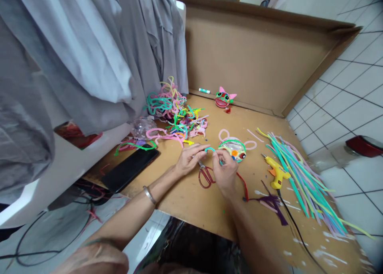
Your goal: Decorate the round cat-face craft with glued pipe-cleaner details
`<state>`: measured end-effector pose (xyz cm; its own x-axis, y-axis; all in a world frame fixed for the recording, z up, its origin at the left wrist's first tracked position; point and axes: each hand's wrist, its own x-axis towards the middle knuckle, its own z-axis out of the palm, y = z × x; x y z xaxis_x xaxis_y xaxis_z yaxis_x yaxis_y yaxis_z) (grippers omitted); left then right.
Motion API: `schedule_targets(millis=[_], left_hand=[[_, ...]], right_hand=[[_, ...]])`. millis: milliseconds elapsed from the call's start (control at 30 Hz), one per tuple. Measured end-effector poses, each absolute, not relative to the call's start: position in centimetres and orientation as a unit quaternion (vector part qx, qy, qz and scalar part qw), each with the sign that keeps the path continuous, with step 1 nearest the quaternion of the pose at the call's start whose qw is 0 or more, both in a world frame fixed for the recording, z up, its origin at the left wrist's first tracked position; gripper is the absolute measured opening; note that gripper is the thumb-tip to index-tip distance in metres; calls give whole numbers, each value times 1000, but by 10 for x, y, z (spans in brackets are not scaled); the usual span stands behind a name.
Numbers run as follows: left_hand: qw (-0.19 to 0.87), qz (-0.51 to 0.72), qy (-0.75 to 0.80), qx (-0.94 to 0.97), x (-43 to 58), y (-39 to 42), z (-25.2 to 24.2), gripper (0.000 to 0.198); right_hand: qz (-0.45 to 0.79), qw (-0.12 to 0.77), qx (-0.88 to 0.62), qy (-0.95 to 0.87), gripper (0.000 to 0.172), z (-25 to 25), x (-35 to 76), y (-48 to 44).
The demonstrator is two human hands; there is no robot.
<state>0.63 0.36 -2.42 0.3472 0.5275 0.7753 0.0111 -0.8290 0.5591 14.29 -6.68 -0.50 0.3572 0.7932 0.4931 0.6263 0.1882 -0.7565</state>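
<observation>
Between my two hands is a short turquoise pipe cleaner (210,149), bent into a small arc. My left hand (189,158) pinches its left end between thumb and fingers. The other end sits in the closed fingertips of my right hand (225,168). Just behind my right hand lies a round animal-face craft (233,149) with pink loop ears, a green edge, an orange nose and an eye; my hand hides part of it. Red-handled scissors (205,177) rest on the table under my hands, their blades partly covered.
A tangle of coloured pipe cleaners (170,102) lies left of a finished pink-eared face (223,98) and a marker (204,91). A black phone (131,168) is at left. To the right are a yellow glue gun (275,172) with its cord and straight pipe cleaners (302,178).
</observation>
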Motion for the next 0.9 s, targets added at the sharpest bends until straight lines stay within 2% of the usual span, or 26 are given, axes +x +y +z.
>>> schedule_targets(millis=[167,400,600,900], left_hand=[[215,562,210,770,7,3,-25,29],[259,574,215,747,9,3,-28,27],[258,575,216,746,10,3,-30,23],[219,576,240,751,10,1,-27,22]], right_hand=[[122,511,-626,-577,23,-9,133,-71],[247,566,-585,-526,22,-15,128,-72],[349,609,-528,-478,17,-17,125,-65],[395,616,-508,-454,19,-13,122,-66]])
